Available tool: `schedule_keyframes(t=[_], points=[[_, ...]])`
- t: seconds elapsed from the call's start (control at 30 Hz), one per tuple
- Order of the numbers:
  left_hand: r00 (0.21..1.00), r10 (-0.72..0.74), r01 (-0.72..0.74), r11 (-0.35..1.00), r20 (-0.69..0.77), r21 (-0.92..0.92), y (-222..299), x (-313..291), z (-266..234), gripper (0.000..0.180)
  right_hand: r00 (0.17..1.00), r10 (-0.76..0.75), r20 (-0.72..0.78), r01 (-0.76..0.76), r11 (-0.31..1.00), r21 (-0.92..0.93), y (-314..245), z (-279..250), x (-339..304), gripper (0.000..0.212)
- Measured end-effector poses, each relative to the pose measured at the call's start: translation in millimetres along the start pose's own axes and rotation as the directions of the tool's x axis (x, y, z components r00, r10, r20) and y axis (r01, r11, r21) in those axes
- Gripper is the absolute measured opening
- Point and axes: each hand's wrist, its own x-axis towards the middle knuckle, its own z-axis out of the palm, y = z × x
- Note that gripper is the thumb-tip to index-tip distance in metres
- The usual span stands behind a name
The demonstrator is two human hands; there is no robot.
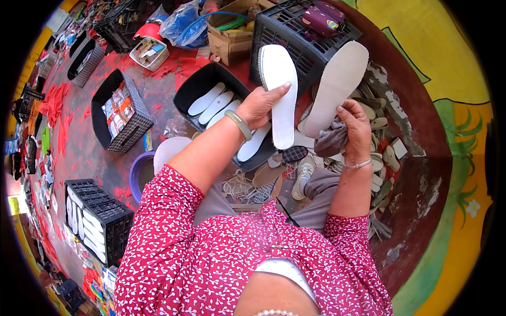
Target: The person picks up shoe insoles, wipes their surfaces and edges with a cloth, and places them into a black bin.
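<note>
My left hand [259, 108] is closed around a white shoe insole [284, 100], thumb lying across its face; a second edge shows along its upper left side. In my right hand [357, 128], thumb and fingers pinch the lower edge of a cream insole [341, 76]. A crumpled grey-brown cloth [331, 140] is also in that hand, hanging below the fingers. Both insoles are held up side by side, apart from each other. Under my left hand stands a black bin [182, 97] with several white insoles [207, 99] in it.
Loose soles [378, 124] are heaped along the wall at right. A dark crate [279, 29] with a maroon bag [322, 20] stands ahead. At left are a woven basket [138, 124] of packets, a purple basin [135, 176] and a black crate [118, 216] of white insoles. Tangled cord [240, 185] lies near my feet.
</note>
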Motion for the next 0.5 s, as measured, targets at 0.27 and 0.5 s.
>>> schedule_keyframes(t=[0.27, 0.5], points=[[0.956, 0.201, -0.205, 0.979, -0.214, 0.002, 4, 7, -4, 0.035, 0.989, 0.115, 0.089, -0.126, 0.984, 0.127, -4, -7, 3, 0.015], [0.999, 0.017, -0.007, 0.950, 0.028, -0.311, 3, 4, -26, 0.051, 0.900, 0.262, 0.347, -0.372, 0.877, 0.302, 19, 31, -3, 0.018]])
